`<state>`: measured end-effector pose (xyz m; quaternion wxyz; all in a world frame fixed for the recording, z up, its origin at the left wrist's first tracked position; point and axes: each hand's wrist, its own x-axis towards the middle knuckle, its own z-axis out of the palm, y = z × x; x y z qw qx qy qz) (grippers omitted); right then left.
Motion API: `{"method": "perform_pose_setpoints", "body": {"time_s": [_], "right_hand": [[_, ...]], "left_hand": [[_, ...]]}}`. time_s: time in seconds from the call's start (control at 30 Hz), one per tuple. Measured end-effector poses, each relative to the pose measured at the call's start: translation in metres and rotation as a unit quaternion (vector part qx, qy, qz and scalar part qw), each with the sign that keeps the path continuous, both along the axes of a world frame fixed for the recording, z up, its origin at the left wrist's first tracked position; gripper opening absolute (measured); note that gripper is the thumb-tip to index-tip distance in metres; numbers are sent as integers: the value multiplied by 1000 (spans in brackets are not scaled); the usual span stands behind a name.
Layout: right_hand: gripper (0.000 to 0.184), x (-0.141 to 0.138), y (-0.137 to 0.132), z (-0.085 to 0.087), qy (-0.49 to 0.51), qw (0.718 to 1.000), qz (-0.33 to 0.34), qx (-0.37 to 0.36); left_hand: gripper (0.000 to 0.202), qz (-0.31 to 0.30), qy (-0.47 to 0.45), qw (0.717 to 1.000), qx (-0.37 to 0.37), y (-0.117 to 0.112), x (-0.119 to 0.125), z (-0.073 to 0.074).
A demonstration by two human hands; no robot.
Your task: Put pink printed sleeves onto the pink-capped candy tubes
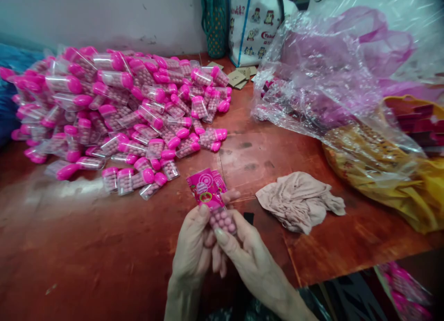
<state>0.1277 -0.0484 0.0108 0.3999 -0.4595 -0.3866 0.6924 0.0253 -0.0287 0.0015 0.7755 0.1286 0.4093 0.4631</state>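
My left hand and my right hand meet low in the middle, both closed on one clear candy tube filled with pink balls. A pink printed label lies over the tube's upper part, pinched under my left thumb and my fingertips. A big pile of the same pink-capped tubes covers the red-brown table at the upper left, apart from my hands.
A crumpled beige cloth lies just right of my hands. Crinkled clear and pink plastic bags and a yellow bag fill the right side. Two tote bags stand against the wall. The table edge runs at lower right.
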Motion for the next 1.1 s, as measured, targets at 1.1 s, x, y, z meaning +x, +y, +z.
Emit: {"method": "perform_pose_setpoints", "body": {"time_s": [1.1], "right_hand": [[37,20,12,5,-576,683,107,436]], "left_hand": [[21,76,225,971,-13,2,1,-4]]}}
